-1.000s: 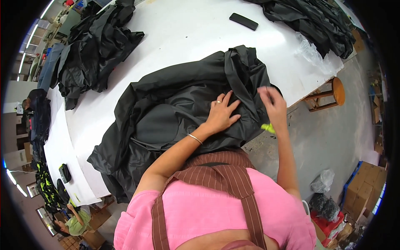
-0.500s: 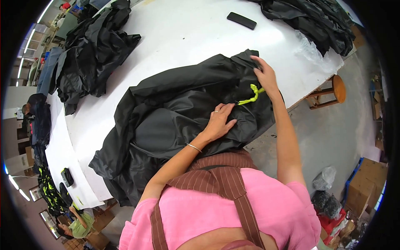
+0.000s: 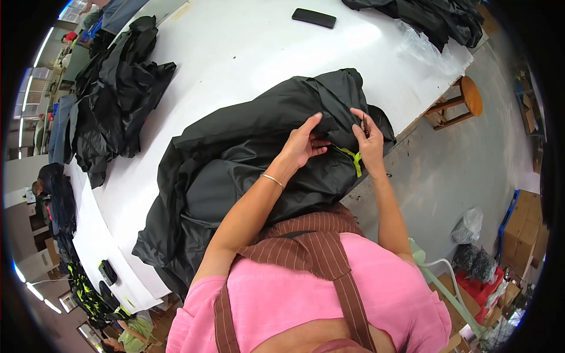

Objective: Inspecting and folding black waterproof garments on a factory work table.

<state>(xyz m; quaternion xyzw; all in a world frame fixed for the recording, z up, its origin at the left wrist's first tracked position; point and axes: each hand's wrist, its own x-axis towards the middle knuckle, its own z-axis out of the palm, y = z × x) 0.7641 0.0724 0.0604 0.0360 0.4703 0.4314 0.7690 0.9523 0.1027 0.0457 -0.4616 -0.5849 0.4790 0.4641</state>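
A large piece of black, slightly shiny fabric point(image 3: 218, 188) lies crumpled across the near part of the white table point(image 3: 247, 65). Over its right part is my left hand point(image 3: 301, 144), thumb stretched away from the fingers and touching the cloth, with nothing visible gripped between them. My right hand point(image 3: 371, 144) is at the right edge of the fabric, thumb and fingers closing on a fold of it; the fingertips are partly hidden. Between the hands a knotted neon-yellow cord point(image 3: 356, 159) hangs from the fabric, below the right fingers and apparently not held.
Another black fabric heap point(image 3: 118, 100) lies at the left, and a further one point(image 3: 429, 17) at the far right beside clear plastic film point(image 3: 424, 47). A black phone point(image 3: 314, 18) rests at the back. A wooden stool point(image 3: 469, 97) and cardboard boxes point(image 3: 522, 226) stand on the right.
My left hand has lifted off the cloth and moved up. My right hand has come down and inward from the top corner. The yellow cord now hangs lower, and the view has shifted slightly.
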